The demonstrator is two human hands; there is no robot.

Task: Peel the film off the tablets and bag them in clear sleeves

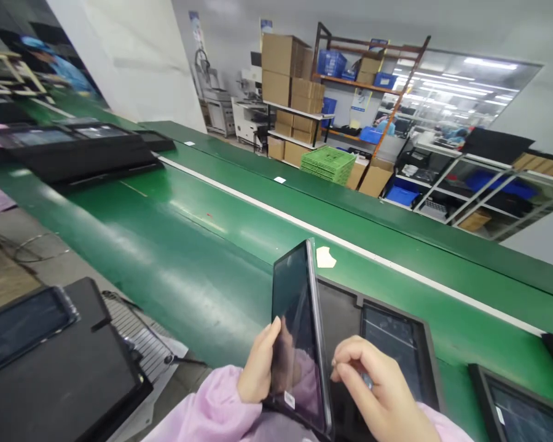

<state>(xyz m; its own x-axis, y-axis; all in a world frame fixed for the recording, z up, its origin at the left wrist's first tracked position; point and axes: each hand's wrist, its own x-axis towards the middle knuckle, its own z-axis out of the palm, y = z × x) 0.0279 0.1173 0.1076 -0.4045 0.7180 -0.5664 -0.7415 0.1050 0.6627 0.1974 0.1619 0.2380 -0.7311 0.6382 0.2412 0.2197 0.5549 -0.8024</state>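
My left hand (pixel 258 365) grips a dark tablet (pixel 299 331) by its left edge and holds it upright on its edge, the glossy screen turned to the left. Its lower corner carries a small white label. My right hand (pixel 378 387) is just to the tablet's right, fingers curled with fingertips pinched together near the tablet's back; what they hold, if anything, is too small to see. Behind both hands a black tray (pixel 345 307) with another tablet (pixel 391 344) in it lies on the green conveyor belt (pixel 203 245).
More black trays with tablets (pixel 74 147) sit at the belt's far left and one at the lower right (pixel 525 405). A black tray stack (pixel 59 362) lies at the lower left. Shelves with cardboard boxes (pixel 286 80) and green crates (pixel 327 162) stand beyond. A person in blue (pixel 55 61) works far left.
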